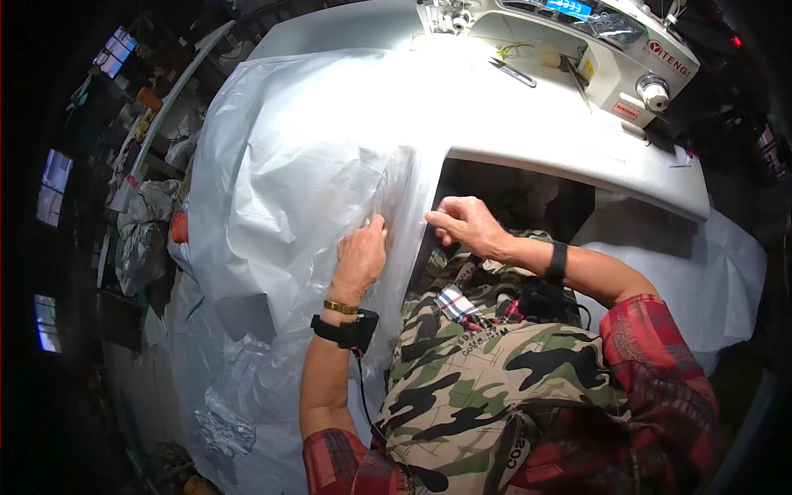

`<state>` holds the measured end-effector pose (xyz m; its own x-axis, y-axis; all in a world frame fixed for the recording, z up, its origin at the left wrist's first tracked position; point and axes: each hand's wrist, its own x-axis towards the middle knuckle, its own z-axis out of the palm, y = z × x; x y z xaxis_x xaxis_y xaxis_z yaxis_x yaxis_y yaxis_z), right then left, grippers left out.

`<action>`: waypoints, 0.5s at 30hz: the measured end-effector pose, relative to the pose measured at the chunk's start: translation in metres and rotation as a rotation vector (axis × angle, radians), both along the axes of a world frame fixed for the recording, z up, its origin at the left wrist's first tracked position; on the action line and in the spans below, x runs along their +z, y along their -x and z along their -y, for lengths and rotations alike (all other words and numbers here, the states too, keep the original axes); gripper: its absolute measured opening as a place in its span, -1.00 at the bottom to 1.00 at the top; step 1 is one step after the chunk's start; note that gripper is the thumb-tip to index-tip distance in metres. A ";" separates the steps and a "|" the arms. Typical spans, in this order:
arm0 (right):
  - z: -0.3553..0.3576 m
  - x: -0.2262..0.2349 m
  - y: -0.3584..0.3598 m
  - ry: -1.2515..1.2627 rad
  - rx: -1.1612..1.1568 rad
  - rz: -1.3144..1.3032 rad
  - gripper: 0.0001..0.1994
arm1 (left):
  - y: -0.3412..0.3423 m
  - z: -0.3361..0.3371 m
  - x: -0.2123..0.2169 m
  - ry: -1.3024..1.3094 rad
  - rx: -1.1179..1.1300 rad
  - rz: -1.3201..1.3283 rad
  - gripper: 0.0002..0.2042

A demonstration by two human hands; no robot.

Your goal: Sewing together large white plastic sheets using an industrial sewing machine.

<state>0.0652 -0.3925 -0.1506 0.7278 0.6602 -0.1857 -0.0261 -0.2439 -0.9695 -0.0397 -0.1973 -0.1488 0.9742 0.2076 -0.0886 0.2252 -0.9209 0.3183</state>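
Observation:
A large white woven plastic sheet (280, 198), with a clear film-like layer along its folded edge, drapes over the left of the sewing table and down its side. My left hand (361, 256) lies on this sheet with its fingers curled into a fold near the edge, gripping it. Just right of it, my right hand (470, 224) is closed in a pinch, its thumb and forefinger at the sheet's right edge. Whatever sits between those fingertips is mostly hidden. Both wrists wear black straps.
The white sewing machine (619, 62) stands at the back right. Metal snips (513, 73) lie on the brightly lit white tabletop (544, 115). A dark gap opens under the table's front edge, above my camouflage apron (495, 371). More white sheeting (693, 280) hangs at the right.

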 end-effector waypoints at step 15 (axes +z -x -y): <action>0.086 0.089 -0.001 -0.638 0.102 -0.381 -0.71 | 0.000 -0.095 0.029 -0.642 0.173 0.065 -0.72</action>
<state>0.0667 -0.4780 -0.0614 0.6190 0.7848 0.0292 -0.3954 0.3436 -0.8518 -0.0402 -0.1022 -0.1200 0.9212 0.3537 0.1622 0.3859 -0.8843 -0.2630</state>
